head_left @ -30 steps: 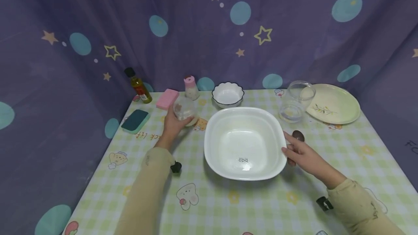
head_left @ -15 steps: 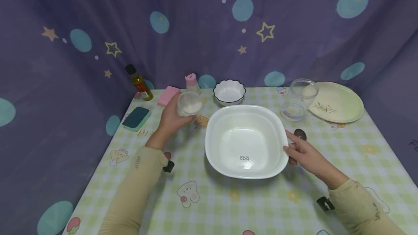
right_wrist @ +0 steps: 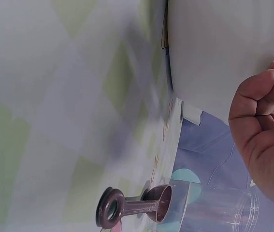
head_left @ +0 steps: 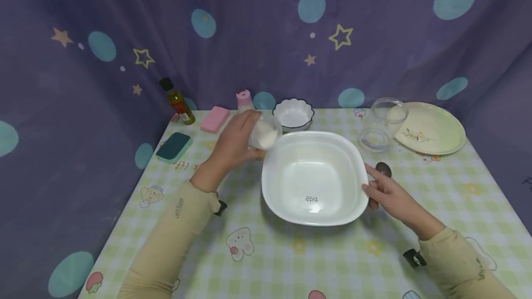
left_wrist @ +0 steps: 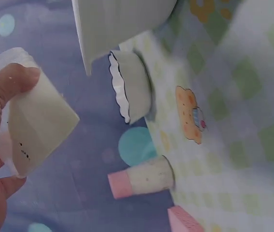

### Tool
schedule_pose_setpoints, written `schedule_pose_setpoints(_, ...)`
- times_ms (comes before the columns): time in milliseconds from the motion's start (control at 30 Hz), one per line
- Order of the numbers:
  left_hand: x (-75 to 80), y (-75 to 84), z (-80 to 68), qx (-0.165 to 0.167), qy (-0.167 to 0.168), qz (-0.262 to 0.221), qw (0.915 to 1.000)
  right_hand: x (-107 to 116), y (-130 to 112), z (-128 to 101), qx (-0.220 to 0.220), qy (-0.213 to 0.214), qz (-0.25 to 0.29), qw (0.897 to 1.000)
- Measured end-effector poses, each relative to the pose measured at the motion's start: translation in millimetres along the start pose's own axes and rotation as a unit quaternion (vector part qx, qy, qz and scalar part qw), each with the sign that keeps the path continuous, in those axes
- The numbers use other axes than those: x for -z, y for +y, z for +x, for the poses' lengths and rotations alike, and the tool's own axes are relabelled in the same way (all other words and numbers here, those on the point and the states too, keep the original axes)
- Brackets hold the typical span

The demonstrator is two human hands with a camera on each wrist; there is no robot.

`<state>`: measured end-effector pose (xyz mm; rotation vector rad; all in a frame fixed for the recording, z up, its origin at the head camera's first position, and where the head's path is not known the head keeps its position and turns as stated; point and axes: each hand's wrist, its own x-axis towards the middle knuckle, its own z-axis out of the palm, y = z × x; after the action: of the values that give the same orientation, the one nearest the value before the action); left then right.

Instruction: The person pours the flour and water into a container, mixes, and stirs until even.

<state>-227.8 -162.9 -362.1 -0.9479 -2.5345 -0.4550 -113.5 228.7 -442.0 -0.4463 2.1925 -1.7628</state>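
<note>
My left hand (head_left: 232,146) grips a clear plastic cup (head_left: 266,134) part-filled with white powder. The cup is tilted and raised at the left rim of a white basin (head_left: 313,170). In the left wrist view, my thumb lies across the cup (left_wrist: 42,121) and the powder slopes inside it. With thumb and fingers, my right hand (head_left: 390,200) pinches the basin's right rim. The basin's inside shows only a small printed mark. Near that hand lies a brown measuring spoon (right_wrist: 134,208).
Along the back stand an oil bottle (head_left: 178,105), a pink sponge (head_left: 214,119), a pink-capped shaker (head_left: 244,99) and a scalloped white bowl (head_left: 293,113). A green sponge (head_left: 174,147) lies left. At right are a clear container (head_left: 376,135) and an oval plate (head_left: 440,128).
My left hand has lifted the cup and carried it right to the basin's rim, tilting it. My right hand keeps its hold on the basin, which has hardly moved.
</note>
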Motion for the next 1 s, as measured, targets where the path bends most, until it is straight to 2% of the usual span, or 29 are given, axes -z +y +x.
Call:
schedule_pose_setpoints(133,-4.9,8.3,8.3,-0.093,0.02,0.079,0.9923,1,2,-1,-0.001,0.0,-0.001,1.0)
schedule_pose_setpoints(267,-10.1,17.7,15.3,-0.145,0.022,0.107,0.9833,1,3,-1,-0.001,0.002,-0.003,1.0)
schedule_pose_setpoints(467,-17.7,31.8,18.8,-0.176,-0.014,0.134,0.9752,1,2,-1,0.003,0.003,-0.007,1.0)
schedule_pose_setpoints(633,-24.2,37.7,19.8,-0.2,-0.042,0.173,0.9635,1,2,0,0.007,-0.001,-0.007,1.0)
schedule_pose_setpoints(833,-31.8,42.8,21.2,-0.234,-0.041,0.202,0.95,2,1,1,-0.004,-0.001,-0.005,1.0)
schedule_pose_setpoints(1000,-37.0,46.6,21.3,-0.259,-0.028,0.217,0.9409,2,0,1,0.001,-0.004,0.0,1.0)
